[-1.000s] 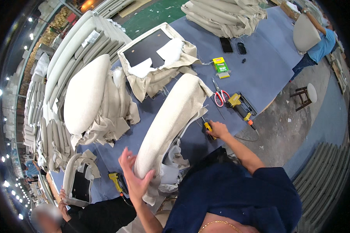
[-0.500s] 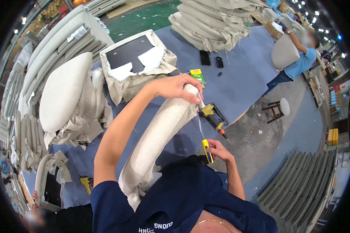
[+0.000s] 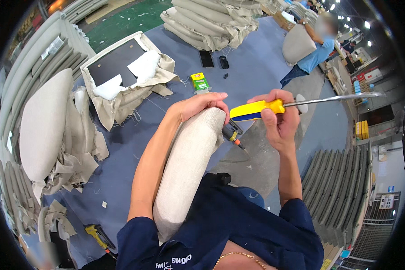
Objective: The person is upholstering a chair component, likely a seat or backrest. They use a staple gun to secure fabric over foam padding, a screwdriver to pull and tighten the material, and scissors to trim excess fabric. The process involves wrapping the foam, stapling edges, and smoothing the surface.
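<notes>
Left side of my feed: pale padded seat point(image 3: 47, 126) propped up at the table's left, loose cloth bunched at its right. Yellow power tool point(image 3: 96, 236) lies near left; farther off, a frame with a dark panel point(image 3: 117, 63) and white wadding.

Centre: long beige cushion point(image 3: 186, 175), its near end against the worker's dark shirt point(image 3: 238, 225), its far end under the left hand point(image 3: 207, 107). I see that hand cupped, part open, palm over the end, fingers bent down around its right corner; some fingertips I cannot make out. Small yellow-green box point(image 3: 200, 81) just beyond.

Right of the cushion: right hand point(image 3: 281, 118), closed around the yellow-and-blue handle of a hand tool point(image 3: 252, 110), clear of the cushion. Handle butt points left, close by the left fingers; whether they touch, I cannot tell. Metal shaft runs right. Far right, grey curved pieces point(image 3: 337, 189) stand in a row.
</notes>
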{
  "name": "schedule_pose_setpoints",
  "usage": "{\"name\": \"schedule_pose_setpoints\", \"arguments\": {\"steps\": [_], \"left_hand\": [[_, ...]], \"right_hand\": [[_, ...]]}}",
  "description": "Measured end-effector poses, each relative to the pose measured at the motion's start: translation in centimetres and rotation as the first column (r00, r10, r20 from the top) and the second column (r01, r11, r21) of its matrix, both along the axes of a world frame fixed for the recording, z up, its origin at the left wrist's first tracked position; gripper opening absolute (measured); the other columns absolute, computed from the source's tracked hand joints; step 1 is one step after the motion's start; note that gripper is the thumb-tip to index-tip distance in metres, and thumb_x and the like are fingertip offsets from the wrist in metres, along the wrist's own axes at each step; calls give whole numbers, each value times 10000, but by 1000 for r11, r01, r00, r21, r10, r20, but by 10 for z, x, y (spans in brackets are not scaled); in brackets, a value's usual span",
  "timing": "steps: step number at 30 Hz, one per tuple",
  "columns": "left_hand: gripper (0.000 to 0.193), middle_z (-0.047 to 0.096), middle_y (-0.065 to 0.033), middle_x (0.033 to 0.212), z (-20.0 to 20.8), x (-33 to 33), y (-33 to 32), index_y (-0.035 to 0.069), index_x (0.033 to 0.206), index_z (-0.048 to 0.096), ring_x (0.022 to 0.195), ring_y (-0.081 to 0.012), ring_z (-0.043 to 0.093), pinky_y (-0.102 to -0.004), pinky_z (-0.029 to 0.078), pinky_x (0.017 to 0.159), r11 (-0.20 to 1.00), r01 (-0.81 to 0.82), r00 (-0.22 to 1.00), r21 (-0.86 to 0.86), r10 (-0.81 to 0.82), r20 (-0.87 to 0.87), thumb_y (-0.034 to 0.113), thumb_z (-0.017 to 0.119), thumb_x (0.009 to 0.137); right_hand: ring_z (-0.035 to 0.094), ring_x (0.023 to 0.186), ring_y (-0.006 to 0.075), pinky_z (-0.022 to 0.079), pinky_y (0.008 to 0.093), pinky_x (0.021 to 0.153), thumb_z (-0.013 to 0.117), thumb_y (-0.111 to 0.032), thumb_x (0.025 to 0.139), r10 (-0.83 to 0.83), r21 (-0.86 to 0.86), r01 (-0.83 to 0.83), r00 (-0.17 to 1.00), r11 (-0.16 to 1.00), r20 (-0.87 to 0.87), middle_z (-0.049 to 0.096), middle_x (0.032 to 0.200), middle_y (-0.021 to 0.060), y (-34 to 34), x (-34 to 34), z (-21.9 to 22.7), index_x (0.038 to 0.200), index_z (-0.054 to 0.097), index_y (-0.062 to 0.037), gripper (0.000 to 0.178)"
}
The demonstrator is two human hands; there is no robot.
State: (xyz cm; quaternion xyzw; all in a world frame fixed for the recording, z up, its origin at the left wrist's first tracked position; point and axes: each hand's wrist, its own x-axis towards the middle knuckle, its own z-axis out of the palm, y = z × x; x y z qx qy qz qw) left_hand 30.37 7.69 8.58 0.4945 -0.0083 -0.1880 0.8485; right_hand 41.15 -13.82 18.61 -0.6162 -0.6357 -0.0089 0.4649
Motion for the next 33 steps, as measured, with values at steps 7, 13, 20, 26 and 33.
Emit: {"name": "schedule_pose_setpoints", "arguments": {"steps": [7, 13, 20, 26, 33], "left_hand": [[505, 724, -89, 910, -4, -2, -4, -13, 937, 710, 758, -139, 660, -269, 518, 727, 990, -109, 987, -86, 98, -129, 400, 436, 1035], [379, 730, -90, 923, -17, 2, 3, 24, 986, 716, 779, -151, 659, -299, 521, 759, 995, -105, 992, 2, 104, 76, 307, 464, 981], [359, 730, -65, 927, -18, 0, 1, 30, 1056, 711, 763, -122, 651, -269, 511, 729, 977, -211, 977, 5, 211, 22, 312, 503, 979], [387, 719, -97, 1005, -15, 0, 2, -2, 1104, 682, 885, -174, 676, -302, 525, 838, 982, -170, 985, 79, 172, -11, 312, 473, 1019], [367, 699, -83, 933, 0, -10, 11, -3, 1005, 676, 880, -165, 666, -314, 515, 837, 970, -139, 990, 199, 134, 37, 341, 558, 966]], "right_hand": [[740, 875, 262, 591, 335, 781, 621, -119, 992, 37, -82, -31, 997, 996, 74, 718, 967, 218, 33, -4, -13, 1182, 459, -12, 272], [712, 855, 148, 575, 290, 729, 652, -92, 971, 126, 26, -124, 982, 992, -138, 721, 989, 143, 50, -7, 8, 1172, 521, 3, 259], [674, 717, 135, 556, 267, 642, 678, -166, 967, 80, 110, -45, 940, 993, -330, 676, 837, 61, 48, -15, 16, 1165, 544, -9, 286], [720, 807, 225, 595, 301, 705, 559, -230, 1033, 143, 141, -135, 989, 981, -44, 712, 927, 180, 35, -7, 10, 1256, 429, -6, 342], [673, 684, 153, 547, 263, 594, 550, -152, 1024, 122, 128, -81, 925, 989, -361, 709, 941, 214, 22, 8, -32, 1164, 471, -14, 212]]}}
